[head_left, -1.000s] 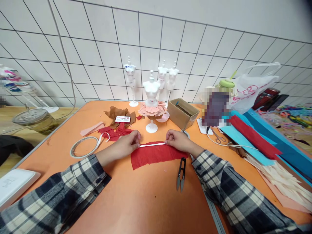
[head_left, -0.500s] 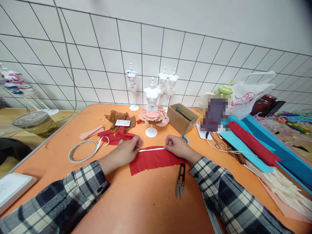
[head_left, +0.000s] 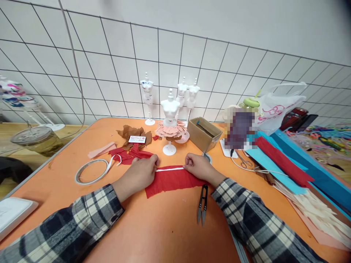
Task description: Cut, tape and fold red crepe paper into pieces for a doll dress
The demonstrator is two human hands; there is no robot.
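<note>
A strip of red crepe paper (head_left: 171, 181) lies flat on the orange table (head_left: 153, 226). A white tape strip (head_left: 170, 169) runs along its far edge. My left hand (head_left: 142, 170) presses the left end of the tape with curled fingers. My right hand (head_left: 197, 166) pinches the right end of the tape the same way. Black thread snips (head_left: 202, 203) lie just below my right wrist.
A roll of white tape (head_left: 90, 171) and red paper scraps (head_left: 128, 154) lie to the left. Several small white mannequins (head_left: 170, 109) stand behind, one in a pink paper skirt, beside a cardboard box (head_left: 204, 133). Blue, red and cream paper sheets (head_left: 287, 160) are stacked right.
The hands hold nearly the same place on the tape; the gap between them has narrowed slightly. The view has tilted a little, shifting the table down in the picture.
</note>
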